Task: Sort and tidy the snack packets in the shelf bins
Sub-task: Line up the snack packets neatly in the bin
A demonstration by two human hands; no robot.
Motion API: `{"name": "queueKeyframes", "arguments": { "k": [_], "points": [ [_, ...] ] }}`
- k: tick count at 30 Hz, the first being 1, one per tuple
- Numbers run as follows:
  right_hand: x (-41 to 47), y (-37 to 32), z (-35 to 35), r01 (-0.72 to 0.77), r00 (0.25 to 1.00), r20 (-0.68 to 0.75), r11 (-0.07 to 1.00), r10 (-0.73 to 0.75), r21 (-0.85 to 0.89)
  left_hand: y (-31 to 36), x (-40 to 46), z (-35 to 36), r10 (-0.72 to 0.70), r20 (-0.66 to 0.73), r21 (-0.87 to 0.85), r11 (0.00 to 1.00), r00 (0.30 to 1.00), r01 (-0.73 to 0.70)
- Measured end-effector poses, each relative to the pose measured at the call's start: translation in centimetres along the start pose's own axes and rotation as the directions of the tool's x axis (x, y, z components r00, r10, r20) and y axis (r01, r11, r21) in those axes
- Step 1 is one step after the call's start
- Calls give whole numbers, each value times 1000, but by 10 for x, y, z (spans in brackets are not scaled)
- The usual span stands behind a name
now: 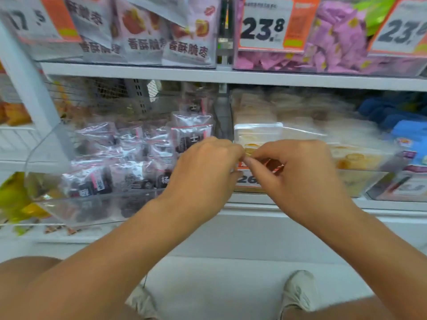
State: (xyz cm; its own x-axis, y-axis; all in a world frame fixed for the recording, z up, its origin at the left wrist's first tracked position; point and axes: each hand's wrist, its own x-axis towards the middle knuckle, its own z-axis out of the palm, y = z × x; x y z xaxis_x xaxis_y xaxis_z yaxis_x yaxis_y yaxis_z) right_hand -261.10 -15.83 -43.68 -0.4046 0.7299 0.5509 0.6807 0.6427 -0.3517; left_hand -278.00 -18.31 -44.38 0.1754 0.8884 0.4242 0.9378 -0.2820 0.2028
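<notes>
My left hand (pixel 203 172) and my right hand (pixel 298 174) meet at the front of the middle clear bin (pixel 353 185). Their fingertips are curled together and pinch a small yellowish snack packet (pixel 251 149); motion blur hides its details. Right below the fingers, an orange and white price tag (pixel 248 180) sits on that bin's front. The bin holds pale yellow packets (pixel 355 158). To the left, a tilted clear bin (pixel 46 199) is filled with several dark packets in clear wrappers (pixel 104 158), one standing upright (pixel 191 132) beside my left hand.
Blue packets (pixel 411 144) fill the bin at the right. The upper shelf (pixel 231 76) carries bins of white and red packets (pixel 143 35) and pink packets (pixel 339 35) with a price card (pixel 265 24). Yellow packets (pixel 13 195) lie at the far left. My shoes (pixel 300 292) stand on the floor below.
</notes>
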Motion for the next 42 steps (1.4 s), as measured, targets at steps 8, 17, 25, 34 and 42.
{"name": "queueKeyframes", "arguments": {
  "k": [8, 17, 25, 34, 42],
  "points": [
    [24, -54, 49, 232, 972, -23, 972, -232, 19, -109, -65, -71, -197, -1, 35, 980, 980, 197],
    [80, -116, 106, 422, 885, 207, 906, -418, 26, -179, -87, -87, -466, 324, 128, 884, 823, 450],
    [102, -133, 143, 297, 753, 645, 942, -130, -157, -209, -70, -76, -476, 364, 456, 841, 801, 293],
    [133, -141, 163, 232, 753, 627, 972, -200, 31, -216, -48, -69, -530, 442, 495, 817, 724, 296],
    [147, -146, 187, 293, 532, 847, 937, 6, -191, -214, -55, -69, -504, 447, 492, 829, 740, 267]
  ]
}}
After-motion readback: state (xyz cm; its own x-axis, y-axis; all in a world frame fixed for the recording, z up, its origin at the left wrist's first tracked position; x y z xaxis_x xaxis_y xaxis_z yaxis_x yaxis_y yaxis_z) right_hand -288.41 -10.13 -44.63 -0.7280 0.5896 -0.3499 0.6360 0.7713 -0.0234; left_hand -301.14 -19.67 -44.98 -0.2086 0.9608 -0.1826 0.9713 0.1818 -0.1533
